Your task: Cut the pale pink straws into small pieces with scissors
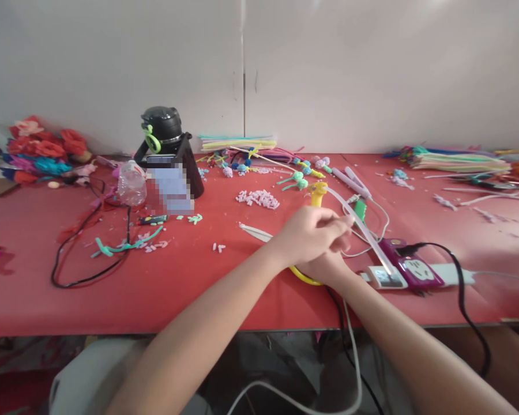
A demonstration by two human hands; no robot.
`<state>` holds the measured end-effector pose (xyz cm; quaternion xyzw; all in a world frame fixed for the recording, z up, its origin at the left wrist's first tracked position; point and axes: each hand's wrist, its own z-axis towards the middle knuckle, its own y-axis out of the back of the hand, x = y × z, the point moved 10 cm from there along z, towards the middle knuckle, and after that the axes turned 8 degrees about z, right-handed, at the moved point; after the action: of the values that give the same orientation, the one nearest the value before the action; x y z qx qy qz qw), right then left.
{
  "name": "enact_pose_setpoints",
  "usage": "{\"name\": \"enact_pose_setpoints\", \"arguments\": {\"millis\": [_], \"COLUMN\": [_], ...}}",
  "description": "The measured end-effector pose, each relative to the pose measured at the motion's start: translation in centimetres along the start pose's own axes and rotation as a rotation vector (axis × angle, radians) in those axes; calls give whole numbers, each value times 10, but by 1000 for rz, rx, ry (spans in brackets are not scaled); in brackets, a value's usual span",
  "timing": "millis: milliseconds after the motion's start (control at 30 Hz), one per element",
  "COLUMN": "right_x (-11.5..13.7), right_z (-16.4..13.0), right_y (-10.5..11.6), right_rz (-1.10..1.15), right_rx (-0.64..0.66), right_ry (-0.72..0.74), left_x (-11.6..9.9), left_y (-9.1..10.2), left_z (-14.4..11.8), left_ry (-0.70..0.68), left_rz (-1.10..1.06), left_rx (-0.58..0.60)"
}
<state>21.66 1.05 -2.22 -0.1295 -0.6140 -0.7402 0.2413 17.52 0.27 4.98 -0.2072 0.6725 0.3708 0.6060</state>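
Observation:
My left hand [305, 233] crosses over my right hand [322, 265] near the front of the red table. The left thumb and fingers are pressed together, but whatever they hold is too small or hidden to name. Most of my right hand's fingers lie behind the left hand. Just beyond both hands a yellow glue gun [318, 191] shows its upper part, its lower part covered. A translucent glue stick [361, 230] slants from its back toward the power strip. Scissors [255, 232] lie partly under my hands, blades toward the left, and a yellow loop shows below the hands.
Pale pink cut pieces [258, 199] form a pile beyond the scissors. A black bottle [190, 167] stands behind a propped phone [170, 184]. Right of my hands lies a purple-and-white power strip [419, 272] with cords. Pipe cleaners [458, 161] lie at the back right.

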Motion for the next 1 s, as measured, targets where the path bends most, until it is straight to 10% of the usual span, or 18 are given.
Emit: {"name": "enact_pose_setpoints", "arguments": {"millis": [167,333,667,1000], "right_x": [-3,-2,-33,-54], "right_z": [-3,-3,0,6], "right_y": [-9,-9,10,20], "right_rz": [-98,-120,-183,-244], "right_rx": [182,184,145,148], "right_ry": [-150,-177,-296,-343], "left_x": [-4,47,97,107], "left_y": [129,217,201,195], "left_z": [-53,-78,-26,25], "left_ry": [-30,44,129,273], "left_rz": [275,293,775,958], "left_rx": [-505,-746,-430,-395]}}
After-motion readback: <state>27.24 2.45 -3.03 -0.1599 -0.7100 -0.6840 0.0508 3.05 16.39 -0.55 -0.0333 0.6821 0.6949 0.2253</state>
